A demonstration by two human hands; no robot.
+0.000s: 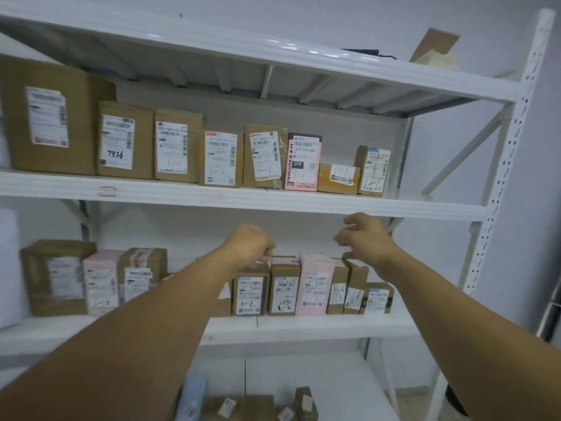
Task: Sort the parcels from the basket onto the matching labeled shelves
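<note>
Two hands at the 1-2 shelf (pixel 303 328): left hand (pixel 250 246) clenched on top of a brown parcel (pixel 250 291), upright, directly below it. Right hand (pixel 365 235) released, hovering above the row's right end, farther back.

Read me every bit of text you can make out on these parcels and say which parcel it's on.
"7956": second brown box, upper shelf.
"070", "070-070-A80": pink parcel, upper shelf.
"1-2": brown box under the left hand.
"2490", "1-2": next box.
Printed label text elsewhere: too blurred.
</note>
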